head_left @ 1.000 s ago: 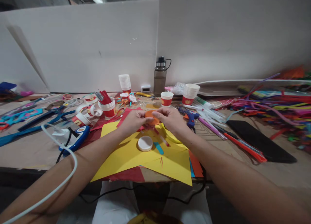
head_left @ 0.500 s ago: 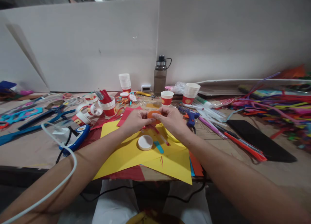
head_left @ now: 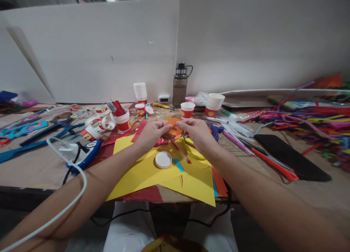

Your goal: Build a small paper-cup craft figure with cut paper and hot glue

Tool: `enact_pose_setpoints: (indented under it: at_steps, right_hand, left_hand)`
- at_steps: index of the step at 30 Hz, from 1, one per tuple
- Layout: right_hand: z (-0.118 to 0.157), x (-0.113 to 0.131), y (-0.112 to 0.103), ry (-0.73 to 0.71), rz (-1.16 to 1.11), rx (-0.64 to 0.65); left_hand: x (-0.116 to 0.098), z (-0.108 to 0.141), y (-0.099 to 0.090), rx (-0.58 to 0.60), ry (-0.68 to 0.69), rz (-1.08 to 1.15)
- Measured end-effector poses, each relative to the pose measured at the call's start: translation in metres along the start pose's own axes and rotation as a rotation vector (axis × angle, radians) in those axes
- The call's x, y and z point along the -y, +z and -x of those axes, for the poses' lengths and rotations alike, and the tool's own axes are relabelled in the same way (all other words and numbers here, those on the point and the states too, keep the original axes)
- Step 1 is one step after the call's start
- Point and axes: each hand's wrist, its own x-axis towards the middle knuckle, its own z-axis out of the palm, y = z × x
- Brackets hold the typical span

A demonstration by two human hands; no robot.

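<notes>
The left hand (head_left: pixel 150 134) and right hand (head_left: pixel 199 134) pinch 1 orange disc (head_left: pixel 175 129), seemingly already cut round, near the yellow paper (head_left: pixel 131 179); the white lid (head_left: pixel 163 160) lies separate at its 7 o'clock.

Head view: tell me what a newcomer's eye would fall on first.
Probably the yellow paper, bright at the table's near edge, and just above it in view the orange disc, pinched between the left hand and right hand. Next, likely, the jumble of colourful strips at far right, and the dark bottle standing upright at the back.
</notes>
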Motion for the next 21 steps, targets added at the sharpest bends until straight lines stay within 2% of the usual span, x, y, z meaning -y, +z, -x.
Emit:
enact_pose_setpoints:
  at_steps: [3,12,18,21]
  right_hand:
    - [0.001,-0.002,0.0,-0.04,0.009,-0.039]
    - [0.007,-0.001,0.004,-0.125,0.058,-0.107]
    - [0.011,0.005,0.005,-0.239,0.109,0.037]
    - [0.012,0.005,0.003,-0.373,0.263,-0.084]
  left_hand:
    - [-0.002,0.002,0.002,0.038,-0.039,-0.032]
    - [-0.005,0.002,0.003,0.049,-0.042,-0.039]
    - [0.004,-0.002,-0.007,-0.004,0.04,0.025]
    - [0.006,-0.003,-0.009,-0.023,-0.018,0.094]
